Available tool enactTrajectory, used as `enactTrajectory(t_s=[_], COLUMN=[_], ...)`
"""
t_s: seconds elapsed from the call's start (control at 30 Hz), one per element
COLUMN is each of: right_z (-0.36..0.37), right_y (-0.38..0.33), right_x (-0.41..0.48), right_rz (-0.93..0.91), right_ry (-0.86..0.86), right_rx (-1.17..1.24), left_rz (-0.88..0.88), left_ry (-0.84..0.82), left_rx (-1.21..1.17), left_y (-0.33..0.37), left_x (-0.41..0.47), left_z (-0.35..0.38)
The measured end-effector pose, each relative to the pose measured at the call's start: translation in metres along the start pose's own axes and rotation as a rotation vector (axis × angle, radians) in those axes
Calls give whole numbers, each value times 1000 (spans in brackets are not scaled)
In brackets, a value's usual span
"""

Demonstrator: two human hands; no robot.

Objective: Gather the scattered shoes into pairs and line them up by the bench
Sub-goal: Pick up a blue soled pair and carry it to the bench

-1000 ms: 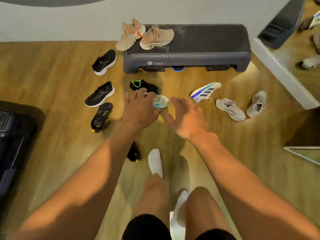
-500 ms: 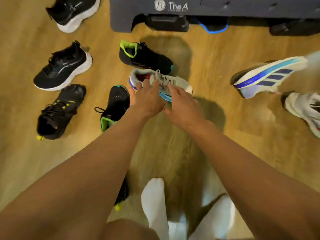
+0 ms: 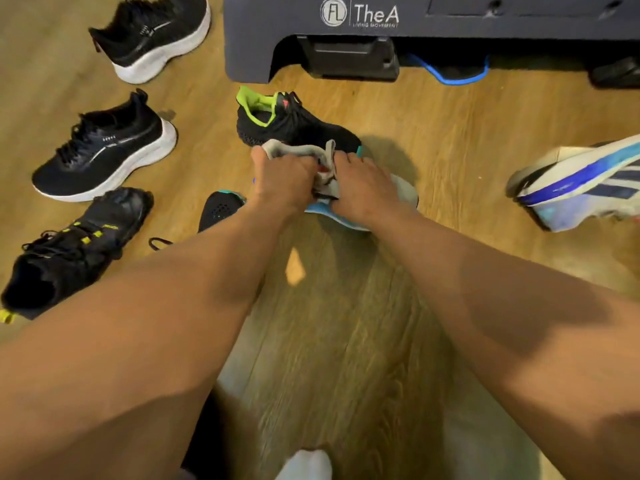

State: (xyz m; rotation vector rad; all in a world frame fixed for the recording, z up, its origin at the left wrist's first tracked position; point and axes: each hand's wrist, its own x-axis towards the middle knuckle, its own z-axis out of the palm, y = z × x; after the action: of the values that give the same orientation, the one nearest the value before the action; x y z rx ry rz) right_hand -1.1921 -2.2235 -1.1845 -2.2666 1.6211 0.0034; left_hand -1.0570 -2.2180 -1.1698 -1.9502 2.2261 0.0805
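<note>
A grey shoe with a light blue sole (image 3: 403, 192) lies on the wood floor in front of the dark bench (image 3: 381, 26). My left hand (image 3: 282, 183) grips its heel collar, and my right hand (image 3: 360, 188) grips the tongue and upper. Its mate, white with blue stripes (image 3: 585, 181), lies on its side at the right. A black shoe with a lime collar (image 3: 294, 123) sits just behind my hands; its mate (image 3: 220, 211) shows partly under my left forearm.
Two black shoes with white soles (image 3: 152, 36) (image 3: 107, 150) lie at the left, with a black shoe with yellow accents (image 3: 72, 247) below them. A blue loop (image 3: 446, 72) sits under the bench. My white sock (image 3: 304, 465) shows at the bottom.
My fingers went from resting on the grey shoe to curling into its opening and gripping it. The camera has moved closer to the floor.
</note>
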Motion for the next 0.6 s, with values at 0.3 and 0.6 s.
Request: enactTrajectory(t_s=[0.3, 0.6], right_z=[-82, -94], right_y=[43, 83], right_x=[-11, -40], right_rz=[61, 104], right_ry=[-260, 11], right_rx=[68, 164], left_rz=[-227, -436], left_ry=[-212, -283], left_rx=[-953, -1192], left_y=[55, 111], left_x=[-9, -1], left_z=[-38, -67])
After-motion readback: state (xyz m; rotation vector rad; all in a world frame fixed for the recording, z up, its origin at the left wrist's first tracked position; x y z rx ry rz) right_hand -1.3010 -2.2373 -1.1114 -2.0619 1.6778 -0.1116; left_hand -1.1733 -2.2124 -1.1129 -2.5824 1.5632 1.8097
